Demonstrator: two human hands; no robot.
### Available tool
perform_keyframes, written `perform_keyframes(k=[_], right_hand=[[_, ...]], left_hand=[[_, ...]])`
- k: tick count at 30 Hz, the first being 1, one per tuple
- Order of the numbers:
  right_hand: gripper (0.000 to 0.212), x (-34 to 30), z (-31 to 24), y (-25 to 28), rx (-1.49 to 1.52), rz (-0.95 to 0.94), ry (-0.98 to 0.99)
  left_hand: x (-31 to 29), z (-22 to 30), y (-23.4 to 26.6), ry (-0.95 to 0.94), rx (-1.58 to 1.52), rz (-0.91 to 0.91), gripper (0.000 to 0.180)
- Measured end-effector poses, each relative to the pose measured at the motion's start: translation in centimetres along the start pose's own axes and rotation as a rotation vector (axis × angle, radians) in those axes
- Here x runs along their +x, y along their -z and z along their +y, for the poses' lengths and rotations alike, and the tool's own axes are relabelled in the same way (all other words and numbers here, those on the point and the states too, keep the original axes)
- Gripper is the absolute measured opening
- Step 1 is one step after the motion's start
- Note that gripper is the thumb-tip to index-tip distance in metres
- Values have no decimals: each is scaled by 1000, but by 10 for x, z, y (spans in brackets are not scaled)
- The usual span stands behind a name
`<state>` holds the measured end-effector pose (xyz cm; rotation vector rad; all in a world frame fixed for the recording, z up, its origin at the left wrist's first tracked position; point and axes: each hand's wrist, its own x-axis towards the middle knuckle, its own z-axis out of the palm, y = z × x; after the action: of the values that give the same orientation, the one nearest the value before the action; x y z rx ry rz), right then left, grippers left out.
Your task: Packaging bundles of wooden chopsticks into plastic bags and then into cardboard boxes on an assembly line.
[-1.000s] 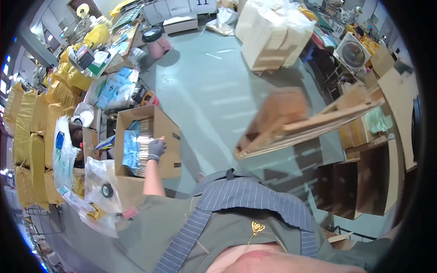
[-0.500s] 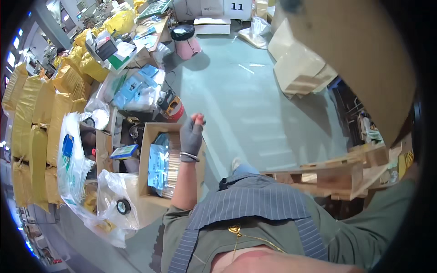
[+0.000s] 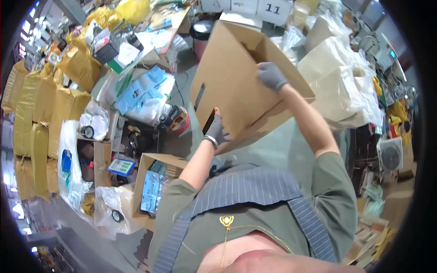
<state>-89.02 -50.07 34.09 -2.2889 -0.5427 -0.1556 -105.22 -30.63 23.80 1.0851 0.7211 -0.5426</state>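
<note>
I hold a large brown cardboard box (image 3: 232,77) up in front of me, tilted, its open top turned to the upper right. My left hand (image 3: 217,129), in a grey glove, grips the box's lower edge beside a dark slot. My right hand (image 3: 272,75), also in a grey glove, grips the box's upper right rim. Below my left arm an open cardboard carton (image 3: 152,189) stands on the floor with several blue and white packets inside.
Yellow sacks (image 3: 34,118) line the left side. Clear bags with blue and white packets (image 3: 141,93) and a red tape dispenser (image 3: 176,119) lie on the floor. White wrapped bundles (image 3: 337,82) stand at the right, and a fan (image 3: 390,154) beyond them.
My left hand has left the open carton and risen to the big box. The box has come down in front of me, and both hands now grip it.
</note>
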Motion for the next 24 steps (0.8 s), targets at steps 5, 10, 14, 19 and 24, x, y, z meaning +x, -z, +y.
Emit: perform_keyframes(k=[5, 10, 14, 19, 24], right_hand=[[22, 81, -34, -43, 24, -149, 18], [13, 121, -37, -130, -167, -279, 109], [23, 112, 11, -190, -52, -752, 66], [36, 161, 56, -179, 97, -1166, 108], [42, 246, 198, -80, 340, -949, -294]], left_hand=[[73, 61, -12, -39, -172, 109, 97], [139, 139, 24, -292, -548, 161, 62], [193, 193, 51, -316, 144, 562, 61], [307, 125, 152, -71, 901, 967, 33], [346, 179, 58, -244, 816, 1311, 74]])
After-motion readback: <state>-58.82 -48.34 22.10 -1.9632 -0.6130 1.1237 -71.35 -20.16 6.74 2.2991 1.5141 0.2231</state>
